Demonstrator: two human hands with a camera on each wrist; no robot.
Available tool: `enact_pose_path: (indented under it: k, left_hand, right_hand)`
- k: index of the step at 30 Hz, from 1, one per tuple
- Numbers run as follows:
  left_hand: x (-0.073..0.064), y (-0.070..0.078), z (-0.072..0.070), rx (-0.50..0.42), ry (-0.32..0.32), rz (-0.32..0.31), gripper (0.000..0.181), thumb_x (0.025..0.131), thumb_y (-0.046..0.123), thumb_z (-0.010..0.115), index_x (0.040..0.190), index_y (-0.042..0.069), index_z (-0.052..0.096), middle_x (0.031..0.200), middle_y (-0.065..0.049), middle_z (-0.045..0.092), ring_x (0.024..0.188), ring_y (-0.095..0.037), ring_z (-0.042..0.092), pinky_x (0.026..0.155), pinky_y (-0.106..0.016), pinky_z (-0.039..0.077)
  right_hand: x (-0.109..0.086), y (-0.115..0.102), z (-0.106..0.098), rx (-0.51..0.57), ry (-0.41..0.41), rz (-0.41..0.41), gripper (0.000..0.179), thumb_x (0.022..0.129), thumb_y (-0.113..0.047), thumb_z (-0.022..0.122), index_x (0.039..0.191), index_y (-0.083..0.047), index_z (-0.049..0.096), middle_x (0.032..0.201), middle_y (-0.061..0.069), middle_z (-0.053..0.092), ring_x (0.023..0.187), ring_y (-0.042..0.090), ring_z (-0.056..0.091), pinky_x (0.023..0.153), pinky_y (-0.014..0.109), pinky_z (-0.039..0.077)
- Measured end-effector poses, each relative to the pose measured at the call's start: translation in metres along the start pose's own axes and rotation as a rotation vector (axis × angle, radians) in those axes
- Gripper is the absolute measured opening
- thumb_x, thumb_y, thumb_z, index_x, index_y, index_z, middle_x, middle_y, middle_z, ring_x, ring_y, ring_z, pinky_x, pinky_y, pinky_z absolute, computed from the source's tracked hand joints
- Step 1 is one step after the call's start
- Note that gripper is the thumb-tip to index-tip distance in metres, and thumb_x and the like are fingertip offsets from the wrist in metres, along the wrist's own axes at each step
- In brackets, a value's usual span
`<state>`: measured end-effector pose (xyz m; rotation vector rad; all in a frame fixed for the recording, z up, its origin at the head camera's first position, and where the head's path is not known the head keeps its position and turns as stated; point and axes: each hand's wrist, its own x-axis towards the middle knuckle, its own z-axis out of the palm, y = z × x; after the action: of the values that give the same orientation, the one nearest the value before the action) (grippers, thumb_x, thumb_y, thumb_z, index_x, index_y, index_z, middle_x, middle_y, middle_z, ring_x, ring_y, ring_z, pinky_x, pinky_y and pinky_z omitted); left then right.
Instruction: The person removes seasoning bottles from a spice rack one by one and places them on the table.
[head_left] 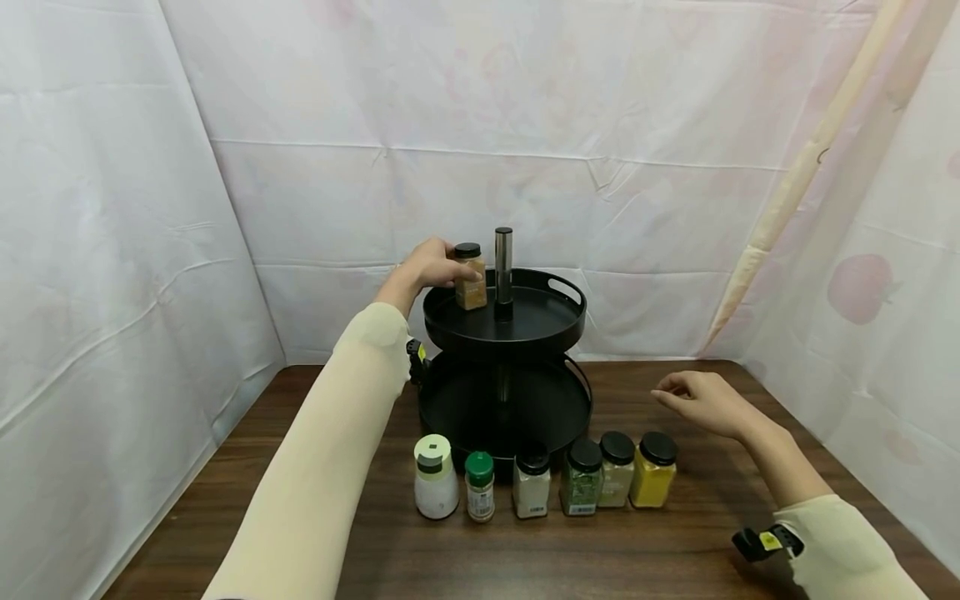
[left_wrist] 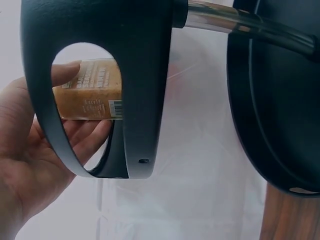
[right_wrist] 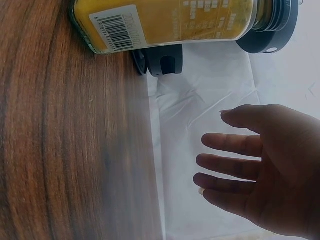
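My left hand (head_left: 429,265) grips a spice jar (head_left: 472,292) of orange-brown seasoning with a black lid, thumb on one side and fingers on the other. The jar stands upright at the left part of the upper tray (head_left: 536,312) of a black two-tier stand, beside its metal post (head_left: 503,262). In the left wrist view, the jar (left_wrist: 92,90) shows through the tray's handle opening, its label partly covered by the thumb. Over the table's right side, my right hand (head_left: 703,402) holds nothing, fingers loosely bent, near a yellow spice jar (head_left: 653,479).
A row of spice containers lines the table (head_left: 570,558) before the lower tray (head_left: 487,400): a white bottle with a pale green cap (head_left: 436,492), a small green-capped bottle (head_left: 480,496), and several black-lidded jars, including a green one (head_left: 581,487). White fabric (head_left: 360,200) hangs around the table.
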<state>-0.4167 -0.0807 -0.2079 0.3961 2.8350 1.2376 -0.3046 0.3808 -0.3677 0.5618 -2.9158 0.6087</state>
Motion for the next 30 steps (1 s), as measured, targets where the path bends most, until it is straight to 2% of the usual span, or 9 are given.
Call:
enact_pose_path:
  k: [8,13,21,30]
  left_hand:
    - [-0.003,0.001,0.0,-0.02,-0.011,0.011,0.044,0.096,0.029,0.08,0.126,0.0,0.065,0.115,-0.015,0.066,0.102,-0.032,0.065,0.099,-0.05,0.054]
    - [-0.004,0.002,-0.002,-0.006,-0.014,0.019,0.041,0.095,0.029,0.08,0.122,0.0,0.066,0.113,-0.014,0.066,0.099,-0.031,0.065,0.099,-0.051,0.053]
    - [-0.005,0.004,-0.001,0.005,-0.023,0.021,0.04,0.096,0.029,0.078,0.122,0.001,0.065,0.112,-0.014,0.066,0.108,-0.038,0.065,0.099,-0.051,0.053]
    - [-0.006,0.01,0.001,-0.005,-0.035,0.045,0.057,0.095,0.029,0.08,0.139,-0.001,0.061,0.122,-0.016,0.065,0.113,-0.035,0.065,0.104,-0.052,0.052]
  right_hand:
    - [-0.002,0.0,0.001,0.007,-0.005,-0.002,0.033,0.108,-0.035,0.064,0.118,-0.006,0.076,0.106,0.002,0.075,0.096,0.023,0.071,0.079,0.047,0.059]
    - [-0.002,-0.001,0.001,0.006,-0.001,-0.001,0.029,0.107,-0.032,0.065,0.117,-0.007,0.077,0.106,0.002,0.076,0.096,0.023,0.071,0.079,0.047,0.059]
    - [-0.003,-0.001,0.0,0.008,-0.007,0.004,0.032,0.108,-0.033,0.065,0.119,-0.005,0.076,0.107,0.003,0.076,0.098,0.025,0.072,0.08,0.048,0.059]
    - [-0.003,-0.001,-0.001,0.015,-0.017,0.011,0.036,0.108,-0.04,0.063,0.119,-0.008,0.076,0.107,0.002,0.075,0.096,0.023,0.071,0.078,0.046,0.059]
